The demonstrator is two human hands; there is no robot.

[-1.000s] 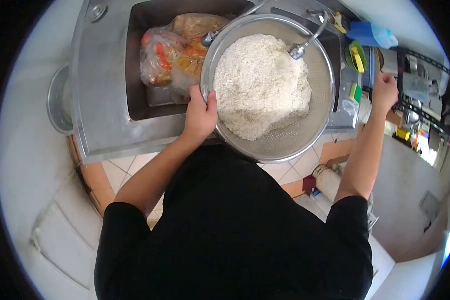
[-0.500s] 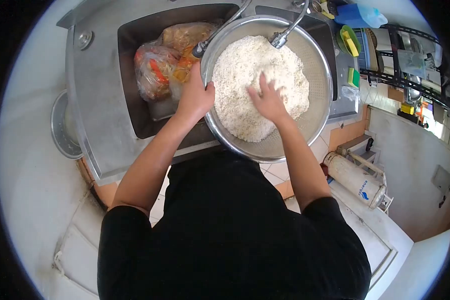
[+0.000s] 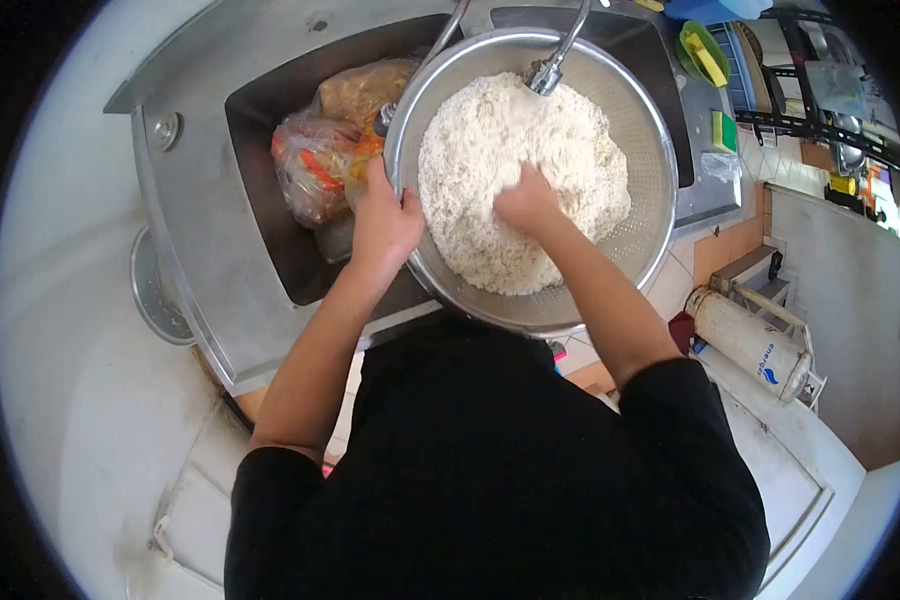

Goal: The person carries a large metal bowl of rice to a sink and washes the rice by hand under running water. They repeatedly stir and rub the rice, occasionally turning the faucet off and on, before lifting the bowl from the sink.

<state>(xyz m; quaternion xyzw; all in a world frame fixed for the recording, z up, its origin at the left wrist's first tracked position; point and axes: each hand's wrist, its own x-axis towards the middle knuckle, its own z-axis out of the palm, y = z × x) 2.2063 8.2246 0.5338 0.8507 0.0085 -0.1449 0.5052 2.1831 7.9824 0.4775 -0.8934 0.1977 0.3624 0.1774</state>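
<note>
A large metal colander (image 3: 642, 235) rests over the sink, holding a broad heap of white, rice-like grains (image 3: 470, 190). My left hand (image 3: 382, 225) grips the colander's left rim, thumb on the inside and fingers on the outside. Near the middle of the heap, my right hand (image 3: 530, 203) is pushed into the grains; its fingers are mostly buried, so their grip is hidden. Just beyond it, a metal faucet head (image 3: 543, 77) hangs over the grains.
Left of the colander, plastic bags of orange and brown food (image 3: 315, 165) lie in the sink basin (image 3: 255, 190). A green bowl (image 3: 692, 40) and a sponge (image 3: 724, 130) are on the right counter. A gas cylinder (image 3: 745, 335) stands lower right, and a metal basin (image 3: 150, 295) lower left.
My right hand, spread over the grains before, has its fingers sunk into them now. My left hand keeps its hold on the rim. The view has tilted slightly.
</note>
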